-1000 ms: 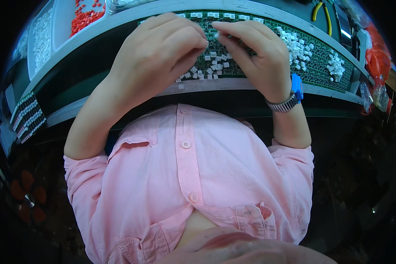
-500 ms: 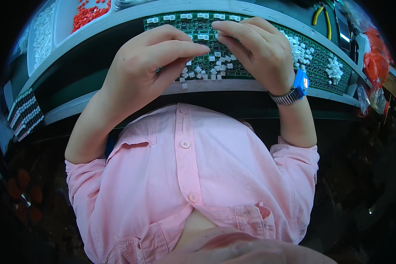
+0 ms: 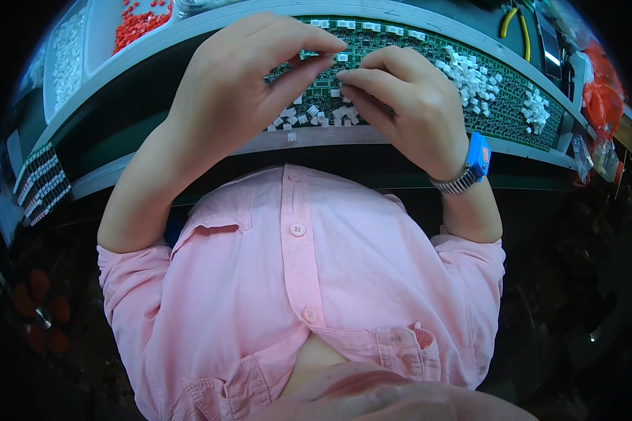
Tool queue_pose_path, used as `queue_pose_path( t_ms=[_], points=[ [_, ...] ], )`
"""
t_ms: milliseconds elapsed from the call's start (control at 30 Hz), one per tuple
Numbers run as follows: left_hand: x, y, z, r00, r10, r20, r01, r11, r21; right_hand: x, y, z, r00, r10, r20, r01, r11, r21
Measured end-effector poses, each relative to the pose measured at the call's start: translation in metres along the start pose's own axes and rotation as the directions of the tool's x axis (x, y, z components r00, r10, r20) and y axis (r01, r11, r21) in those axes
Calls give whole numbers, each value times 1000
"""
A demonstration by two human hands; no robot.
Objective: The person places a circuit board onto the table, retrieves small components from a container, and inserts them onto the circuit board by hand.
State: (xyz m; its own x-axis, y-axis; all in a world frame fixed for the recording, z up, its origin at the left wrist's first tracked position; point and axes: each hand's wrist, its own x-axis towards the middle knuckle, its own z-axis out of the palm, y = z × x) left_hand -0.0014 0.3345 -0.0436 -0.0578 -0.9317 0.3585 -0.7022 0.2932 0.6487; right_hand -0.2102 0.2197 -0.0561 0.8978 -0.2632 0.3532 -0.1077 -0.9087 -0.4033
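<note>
Over a panel of green circuit boards [image 3: 502,105], my left hand [image 3: 235,77] reaches to the far rows, thumb and forefinger bent into a pinch. A small white connector [image 3: 342,58] shows right beside those fingertips. My right hand [image 3: 418,102] is a little nearer to me, its thumb and fingers drawn together. Whether either pinch holds a part is hidden. Loose white connectors [image 3: 314,114] lie on the near edge of the panel, below the hands. Along the far edge of the boards runs a row of white connectors [image 3: 372,27].
A heap of white connectors [image 3: 476,85] and a smaller pile [image 3: 535,112] rest on the boards at right. Yellow-handled pliers [image 3: 526,38] and red plastic bags [image 3: 600,88] are beyond. Bins of white parts [image 3: 69,59] and red parts [image 3: 140,28] stand far left, above stacked boards [image 3: 43,184].
My left hand has moved away from me and slightly right. My right hand has come nearer to me, its fingertips now below the left ones.
</note>
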Motion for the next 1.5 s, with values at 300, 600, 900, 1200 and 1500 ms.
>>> queue_pose_path(
  t_ms=[300, 600, 900, 1200, 1500],
  points=[
    [23, -1, 25, 983, 146, -107, -134, 985, 110, -10, 5, 4, 981, 127, -144, -90, 967, 239],
    [17, 1, 28, 997, 62, -39, -50, 964, 261, -14, 8, 2, 956, 224, -190, -178, 956, 233],
    [-3, 9, 13, 975, 116, 191, -169, 942, 291, -8, 16, -3, 959, 111, -262, -64, 982, 180],
    [-10, 11, 9, 998, -4, 69, 8, 998, -54, 10, 15, -15, 1000, 0, -13, -1, 997, -76],
    [-6, 8, -2, 994, -83, 64, 95, 971, -218, 5, 6, -21, 995, -101, 23, 102, 991, -90]
  ],
)
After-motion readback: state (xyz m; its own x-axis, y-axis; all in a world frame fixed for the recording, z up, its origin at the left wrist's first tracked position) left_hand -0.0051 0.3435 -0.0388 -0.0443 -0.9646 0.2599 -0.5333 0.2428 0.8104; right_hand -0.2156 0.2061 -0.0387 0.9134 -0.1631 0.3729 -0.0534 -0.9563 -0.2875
